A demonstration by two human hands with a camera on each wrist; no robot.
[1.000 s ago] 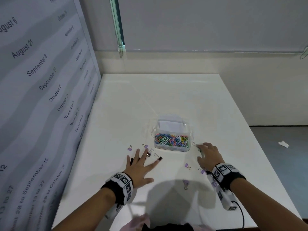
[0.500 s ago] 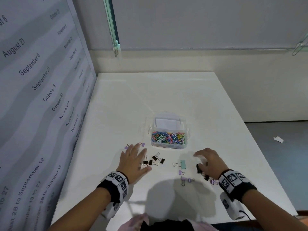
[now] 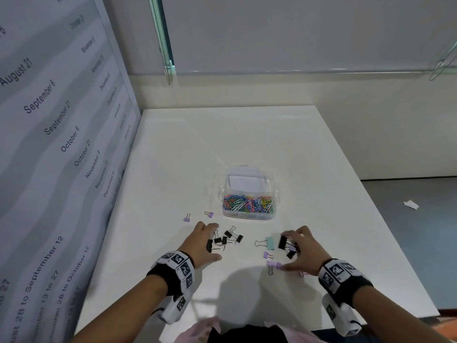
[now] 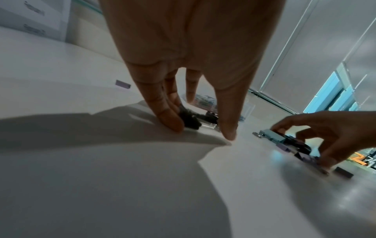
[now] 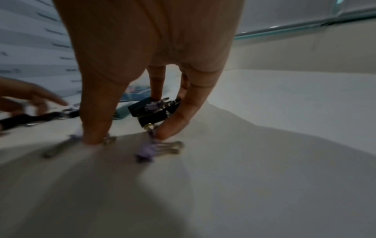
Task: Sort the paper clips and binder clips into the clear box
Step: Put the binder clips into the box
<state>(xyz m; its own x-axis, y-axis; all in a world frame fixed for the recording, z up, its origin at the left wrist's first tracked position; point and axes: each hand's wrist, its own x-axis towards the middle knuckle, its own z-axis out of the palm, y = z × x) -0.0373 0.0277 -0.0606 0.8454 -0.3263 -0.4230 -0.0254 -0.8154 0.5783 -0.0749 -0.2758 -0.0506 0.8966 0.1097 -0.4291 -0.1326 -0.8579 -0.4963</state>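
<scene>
The clear box (image 3: pixel 248 214) stands mid-table, with coloured paper clips (image 3: pixel 248 203) in its near compartment. My left hand (image 3: pixel 212 248) (image 4: pixel 203 127) curls its fingers down over a black binder clip (image 3: pixel 210 245) (image 4: pixel 190 121) at the left end of a cluster of black clips (image 3: pixel 232 237). My right hand (image 3: pixel 286 253) (image 5: pixel 132 133) claws over another black binder clip (image 3: pixel 283 242) (image 5: pixel 150 111), thumb on the table by purple clips (image 3: pixel 272 264). A teal binder clip (image 3: pixel 270 243) lies between the hands. Two purple clips (image 3: pixel 187 218) lie left of the box.
The far compartment of the box holds white paper (image 3: pixel 244 183). A printed calendar panel (image 3: pixel 61 144) stands along the table's left edge. The table's right edge (image 3: pixel 385 231) drops to a grey floor. A wall closes the far side.
My left hand has slid right and curled onto the black clips. My right hand has closed its fingers over a black clip beside the teal one.
</scene>
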